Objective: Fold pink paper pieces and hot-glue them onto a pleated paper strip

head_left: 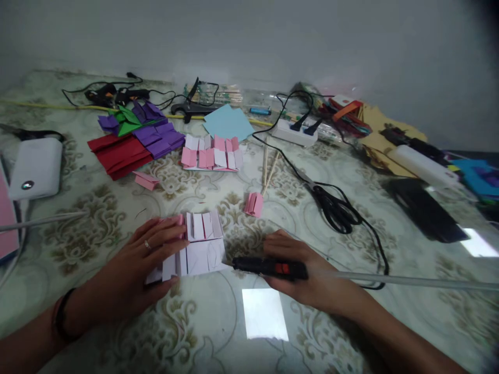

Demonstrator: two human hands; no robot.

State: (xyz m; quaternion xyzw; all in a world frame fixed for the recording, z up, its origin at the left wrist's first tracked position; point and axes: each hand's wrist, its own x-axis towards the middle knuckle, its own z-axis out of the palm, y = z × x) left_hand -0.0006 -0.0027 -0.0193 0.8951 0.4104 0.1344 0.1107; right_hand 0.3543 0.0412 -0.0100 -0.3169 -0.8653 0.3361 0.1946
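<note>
My left hand (146, 259), with a ring and a black wristband, holds a white and pink folded-paper panel (205, 254) on the table. Its fingers lie over the panel's left part, the thumb along the near edge, hiding that side. In my right hand (290, 254) is a black hot glue gun (268, 266) with an orange switch. The gun points left, its nozzle at the panel's right edge; whether they touch, I cannot tell. A long pale glue stick (409, 280) extends from behind the gun. Beyond the hands sits a small pink folded piece (254, 204) by thin wooden sticks (268, 174).
Further back lie a pink-white panel (213, 153), red folded paper (119, 156), purple folded paper (159, 140) and light blue sheets (228, 123). Black-handled scissors (333, 208) and a looping cable from a power strip (295, 133) are at right. A white power bank (37, 167) is left.
</note>
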